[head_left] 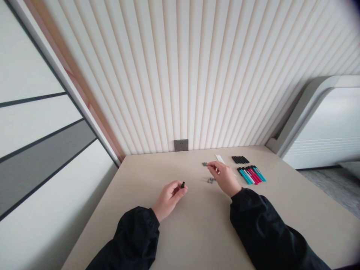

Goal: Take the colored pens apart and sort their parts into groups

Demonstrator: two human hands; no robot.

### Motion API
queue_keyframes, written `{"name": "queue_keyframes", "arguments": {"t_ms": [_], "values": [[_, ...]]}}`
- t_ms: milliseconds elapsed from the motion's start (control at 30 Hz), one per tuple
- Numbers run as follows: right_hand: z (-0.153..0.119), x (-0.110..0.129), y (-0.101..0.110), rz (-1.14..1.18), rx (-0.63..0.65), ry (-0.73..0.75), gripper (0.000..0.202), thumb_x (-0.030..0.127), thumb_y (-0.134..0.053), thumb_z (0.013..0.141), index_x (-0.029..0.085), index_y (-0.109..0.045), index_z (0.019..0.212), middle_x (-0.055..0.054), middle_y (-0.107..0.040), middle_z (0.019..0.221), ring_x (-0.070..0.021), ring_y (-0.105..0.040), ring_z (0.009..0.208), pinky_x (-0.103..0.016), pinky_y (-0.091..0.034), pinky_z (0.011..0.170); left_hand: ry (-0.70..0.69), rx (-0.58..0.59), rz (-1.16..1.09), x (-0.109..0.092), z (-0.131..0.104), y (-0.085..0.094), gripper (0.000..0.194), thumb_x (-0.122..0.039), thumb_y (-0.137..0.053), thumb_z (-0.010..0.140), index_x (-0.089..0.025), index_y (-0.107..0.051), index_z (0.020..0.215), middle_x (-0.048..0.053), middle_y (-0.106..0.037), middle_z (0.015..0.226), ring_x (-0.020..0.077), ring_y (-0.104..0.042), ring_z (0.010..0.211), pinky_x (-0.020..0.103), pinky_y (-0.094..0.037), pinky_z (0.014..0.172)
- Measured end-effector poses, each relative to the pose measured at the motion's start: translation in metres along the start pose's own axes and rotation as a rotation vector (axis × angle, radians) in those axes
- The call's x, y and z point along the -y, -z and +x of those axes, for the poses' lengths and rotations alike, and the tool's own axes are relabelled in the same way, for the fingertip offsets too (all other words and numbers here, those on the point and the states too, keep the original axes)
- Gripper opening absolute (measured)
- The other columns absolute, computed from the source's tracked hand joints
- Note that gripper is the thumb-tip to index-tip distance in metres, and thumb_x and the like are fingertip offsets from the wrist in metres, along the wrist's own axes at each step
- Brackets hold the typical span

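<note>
My left hand (pixel 170 197) is closed round a small black pen part (pixel 182 185), whose narrow end sticks up between thumb and fingers; the rest is hidden in the hand. Farther right, my right hand (pixel 223 175) has its thumb and forefinger pinched together beside a little pile of grey pieces (pixel 204 164). Whether a piece is between these fingertips is too small to tell. Below that hand lies a second cluster of small grey metallic parts (pixel 210 180), partly covered by it.
A row of short black tubes (pixel 240 159) lies at the table's back right. In front are several blue, white and red pens (pixel 251 175) side by side. White strips (pixel 219 159) lie behind my right hand. A socket (pixel 181 145) sits on the ribbed wall behind the table (pixel 194 232).
</note>
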State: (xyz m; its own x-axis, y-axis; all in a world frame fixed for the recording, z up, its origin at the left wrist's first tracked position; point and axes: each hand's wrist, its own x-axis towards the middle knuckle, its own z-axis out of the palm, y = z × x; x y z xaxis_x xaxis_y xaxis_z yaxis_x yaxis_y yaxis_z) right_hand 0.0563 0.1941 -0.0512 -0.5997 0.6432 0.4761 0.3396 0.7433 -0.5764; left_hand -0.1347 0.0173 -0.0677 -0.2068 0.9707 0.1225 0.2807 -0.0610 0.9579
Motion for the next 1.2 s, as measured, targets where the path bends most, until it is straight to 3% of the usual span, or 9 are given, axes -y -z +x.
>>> {"name": "queue_keyframes", "arguments": {"t_ms": [133,233,733,1000,1200], "values": [[-0.026,0.041,-0.015,0.213,0.027,0.143,0.017,0.026,-0.049,0.092,0.021,-0.065,0.094,-0.005,-0.066,0.088,-0.0162,-0.061,0.079,-0.028,-0.05,0.074,-0.049,0.029,0.15,-0.001,0.001,-0.001,0.028,-0.041,-0.057,0.087,-0.014,-0.062,0.083,0.0,-0.055,0.072,0.013,-0.049,0.068,0.023,-0.038,0.062],[-0.035,0.052,-0.024,0.267,0.047,0.225,0.017,0.023,-0.049,0.092,0.021,-0.066,0.098,-0.006,-0.066,0.089,-0.0175,-0.062,0.084,-0.03,-0.051,0.076,-0.061,0.068,0.211,-0.002,0.001,-0.002,0.028,-0.04,-0.056,0.087,-0.014,-0.062,0.082,-0.001,-0.053,0.069,0.0121,-0.046,0.063,0.022,-0.034,0.058],[-0.039,0.045,-0.032,0.15,0.092,0.368,0.021,0.022,-0.051,0.093,0.023,-0.063,0.109,-0.006,-0.069,0.088,-0.0169,-0.062,0.081,-0.031,-0.05,0.076,-0.075,0.103,0.226,-0.007,0.001,-0.002,0.032,-0.044,-0.052,0.088,-0.015,-0.06,0.078,-0.002,-0.049,0.066,0.0113,-0.041,0.059,0.023,-0.031,0.055],[-0.037,0.045,-0.025,0.143,0.028,0.311,0.018,0.025,-0.05,0.093,0.022,-0.066,0.102,-0.006,-0.069,0.084,-0.0185,-0.062,0.08,-0.034,-0.05,0.075,-0.064,0.103,0.254,-0.006,0.0,-0.002,0.032,-0.046,-0.053,0.087,-0.015,-0.062,0.081,0.0,-0.053,0.068,0.0121,-0.044,0.059,0.023,-0.032,0.055],[-0.037,0.044,-0.026,0.148,0.059,0.346,0.018,0.021,-0.052,0.092,0.023,-0.065,0.104,-0.005,-0.07,0.088,-0.018,-0.062,0.081,-0.033,-0.049,0.077,-0.085,0.11,0.274,-0.007,0.001,-0.001,0.031,-0.043,-0.055,0.087,-0.015,-0.063,0.08,-0.001,-0.053,0.068,0.0118,-0.045,0.06,0.023,-0.032,0.056]]}}
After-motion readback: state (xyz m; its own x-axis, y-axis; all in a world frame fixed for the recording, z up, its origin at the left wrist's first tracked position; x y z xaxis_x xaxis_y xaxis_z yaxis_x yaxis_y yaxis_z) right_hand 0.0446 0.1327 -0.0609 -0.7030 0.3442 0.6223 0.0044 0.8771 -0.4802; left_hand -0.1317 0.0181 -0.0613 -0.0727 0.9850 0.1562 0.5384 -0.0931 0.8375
